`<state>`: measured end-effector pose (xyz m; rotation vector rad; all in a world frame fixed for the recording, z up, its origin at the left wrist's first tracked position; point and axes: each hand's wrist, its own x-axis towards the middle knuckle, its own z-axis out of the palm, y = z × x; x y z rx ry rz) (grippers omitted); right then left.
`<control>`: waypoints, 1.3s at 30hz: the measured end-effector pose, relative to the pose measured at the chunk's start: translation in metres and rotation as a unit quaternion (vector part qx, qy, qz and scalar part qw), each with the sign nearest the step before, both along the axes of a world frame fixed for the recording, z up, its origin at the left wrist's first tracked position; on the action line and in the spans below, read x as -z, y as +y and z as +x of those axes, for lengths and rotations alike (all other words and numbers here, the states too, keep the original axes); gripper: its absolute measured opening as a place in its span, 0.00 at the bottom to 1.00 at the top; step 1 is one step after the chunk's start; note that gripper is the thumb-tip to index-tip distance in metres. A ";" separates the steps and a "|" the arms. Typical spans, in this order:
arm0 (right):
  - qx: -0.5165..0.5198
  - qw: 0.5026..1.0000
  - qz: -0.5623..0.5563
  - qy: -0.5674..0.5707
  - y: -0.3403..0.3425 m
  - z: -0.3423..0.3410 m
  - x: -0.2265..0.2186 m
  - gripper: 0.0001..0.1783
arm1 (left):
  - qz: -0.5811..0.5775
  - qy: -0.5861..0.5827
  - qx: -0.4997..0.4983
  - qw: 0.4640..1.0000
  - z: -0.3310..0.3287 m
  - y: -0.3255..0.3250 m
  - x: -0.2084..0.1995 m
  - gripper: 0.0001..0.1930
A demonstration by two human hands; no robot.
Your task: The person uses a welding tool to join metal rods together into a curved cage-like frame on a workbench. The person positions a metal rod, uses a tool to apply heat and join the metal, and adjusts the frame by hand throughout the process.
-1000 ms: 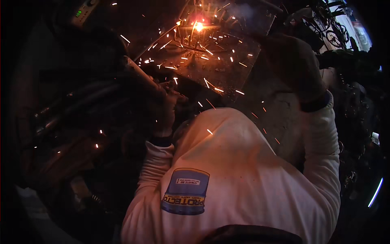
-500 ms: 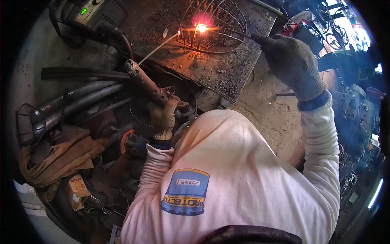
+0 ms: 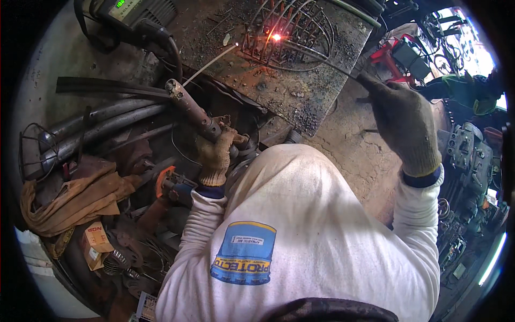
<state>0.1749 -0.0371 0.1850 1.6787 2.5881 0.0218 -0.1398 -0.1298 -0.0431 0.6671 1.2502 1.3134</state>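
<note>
My left hand (image 3: 214, 153), in a knit work glove, is closed around a brown, tube-shaped welding electrode holder (image 3: 192, 110). A pale welding rod (image 3: 212, 63) sticks out of its far end, its tip apart from the glowing spot. My right hand (image 3: 405, 118), also gloved, is closed on a thin dark metal rod (image 3: 327, 60). That rod reaches leftward to a small bright red-orange glow (image 3: 276, 37) on a curved metal grate (image 3: 308, 68). The grate, made of bent bars, lies on a dirty metal worktable (image 3: 300, 107).
A welding machine (image 3: 129, 12) with a lit green display stands at the upper left. Metal pipes (image 3: 107, 129), a brown cloth (image 3: 75, 198) and a small carton (image 3: 96, 244) lie to the left. Machine parts (image 3: 469, 150) crowd the right side, near a red stand (image 3: 389, 61).
The bright welding flare has shrunk to a small glow, and the smoke has thinned. My right hand has shifted right and slightly nearer with the rod. My left hand has barely moved.
</note>
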 end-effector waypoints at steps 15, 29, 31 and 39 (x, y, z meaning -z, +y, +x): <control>0.001 0.999 0.030 0.030 0.008 0.006 0.010 0.24 | -0.020 0.027 0.013 0.999 0.003 0.004 -0.009 0.16; -0.068 0.993 0.084 -0.056 0.041 -0.016 -0.004 0.19 | -0.029 0.052 0.031 0.998 0.005 0.002 -0.007 0.12; -0.066 0.992 0.082 -0.064 0.048 -0.014 0.002 0.19 | -0.017 0.037 0.026 0.999 0.006 0.004 -0.011 0.11; -0.091 0.991 0.088 -0.036 0.051 -0.006 0.033 0.23 | -0.064 0.065 0.028 0.995 0.005 0.002 -0.007 0.13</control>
